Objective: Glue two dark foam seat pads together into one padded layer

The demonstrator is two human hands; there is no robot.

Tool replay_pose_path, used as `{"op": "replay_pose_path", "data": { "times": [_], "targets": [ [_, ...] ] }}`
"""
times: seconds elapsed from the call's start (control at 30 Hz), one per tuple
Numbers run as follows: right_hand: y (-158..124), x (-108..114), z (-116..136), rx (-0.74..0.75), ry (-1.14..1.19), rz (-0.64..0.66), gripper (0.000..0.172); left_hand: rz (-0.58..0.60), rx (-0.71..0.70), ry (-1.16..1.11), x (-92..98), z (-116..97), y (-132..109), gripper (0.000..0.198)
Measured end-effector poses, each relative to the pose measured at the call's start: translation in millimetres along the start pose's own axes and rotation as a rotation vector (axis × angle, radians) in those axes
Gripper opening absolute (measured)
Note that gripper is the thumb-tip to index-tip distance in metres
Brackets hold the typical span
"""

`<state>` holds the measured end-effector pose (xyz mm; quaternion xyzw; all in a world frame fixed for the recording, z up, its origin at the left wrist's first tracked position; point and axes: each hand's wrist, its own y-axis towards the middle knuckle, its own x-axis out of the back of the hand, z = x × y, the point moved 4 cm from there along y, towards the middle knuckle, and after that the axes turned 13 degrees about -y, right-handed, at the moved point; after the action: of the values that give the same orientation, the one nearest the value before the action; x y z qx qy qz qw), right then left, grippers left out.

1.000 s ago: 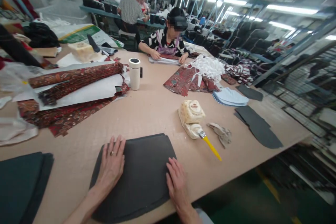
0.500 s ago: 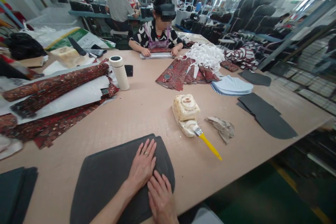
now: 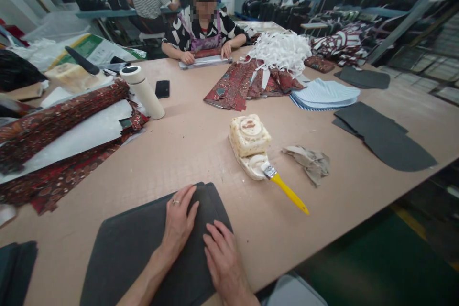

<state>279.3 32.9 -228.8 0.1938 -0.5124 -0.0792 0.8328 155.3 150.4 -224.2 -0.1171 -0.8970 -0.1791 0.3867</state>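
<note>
Dark grey panels (image 3: pixel 125 244) with a rounded right side lie stacked at the table's near edge. My left hand (image 3: pixel 180 220) rests on the top panel near its far edge, fingers bent but apart, a ring on one finger. Close to the panel's right edge, my right hand (image 3: pixel 224 253) lies on it with the fingers spread. Neither hand grips anything. Beyond them stands a glue-crusted, cream-coloured container (image 3: pixel 250 141); a yellow-handled brush (image 3: pixel 287 191) leans its bristles in the container's front well. Right of it lies a crumpled brown rag (image 3: pixel 309 162).
Rolled red patterned fabric (image 3: pixel 64 129) and a cream flask (image 3: pixel 145 93) occupy the left. A phone (image 3: pixel 162 89) lies behind. White strips (image 3: pixel 281 52), striped pieces (image 3: pixel 324 93) and grey panels (image 3: pixel 387 136) sit right. A co-worker (image 3: pixel 204 28) handles material across the table.
My left hand has shifted left along the panel and its fingers have bent. The two hands, close together before, are now farther apart. The view has tilted down.
</note>
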Motion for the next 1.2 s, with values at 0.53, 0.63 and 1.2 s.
{"op": "replay_pose_path", "data": {
  "times": [0.53, 0.63, 1.2],
  "targets": [
    [7.5, 9.8, -4.6, -0.044, 0.071, -0.053, 0.028, 0.297, 0.366, -0.238, 0.5, 12.0, 73.7, 0.013],
    [19.8, 17.7, -17.0, -0.229, 0.183, -0.061, 0.037, 0.356, 0.34, -0.379, 10.7, -2.2, 69.6, 0.02],
    [61.0, 4.9, -39.3, -0.649, 0.538, 0.297, 0.036, 0.513, 0.439, -0.679, 6.3, -28.7, 64.6, 0.038]
  ]
}}
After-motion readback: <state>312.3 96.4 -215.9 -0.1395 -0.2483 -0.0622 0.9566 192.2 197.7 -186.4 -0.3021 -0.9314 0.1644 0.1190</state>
